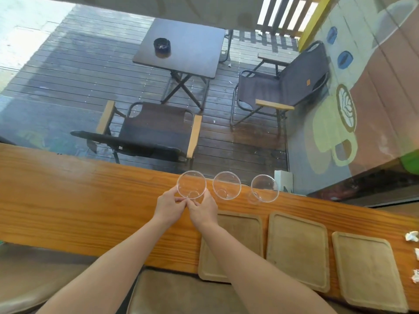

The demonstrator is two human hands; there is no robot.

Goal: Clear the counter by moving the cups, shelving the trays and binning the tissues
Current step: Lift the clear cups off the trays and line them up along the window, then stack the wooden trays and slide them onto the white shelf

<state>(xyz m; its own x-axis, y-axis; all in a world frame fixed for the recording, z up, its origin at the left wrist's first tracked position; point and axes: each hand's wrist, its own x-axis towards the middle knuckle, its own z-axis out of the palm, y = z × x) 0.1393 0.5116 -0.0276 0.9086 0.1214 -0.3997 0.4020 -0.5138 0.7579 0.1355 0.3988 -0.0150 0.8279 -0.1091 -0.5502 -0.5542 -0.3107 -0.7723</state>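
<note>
Head view: both hands, left hand (169, 206) and right hand (204, 209), clasp the leftmost clear cup (191, 185) of three on the wooden counter (68, 200); two cups (226, 185) (264, 188) stand at 3 o'clock, three wooden trays (240, 234) (297, 248) (367, 268) at 5 o'clock, three crumpled tissues (411, 236) (417, 253) (415, 275) far right.

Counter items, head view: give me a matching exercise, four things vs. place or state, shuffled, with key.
Things:
1. leftmost cup
2. rightmost cup
3. crumpled tissues
4. middle tray

Places/states:
A. far right end of the counter
B. between two other trays
C. held by left hand and right hand
D. standing free near the white box

Pairs: 1-C, 2-D, 3-A, 4-B
</note>
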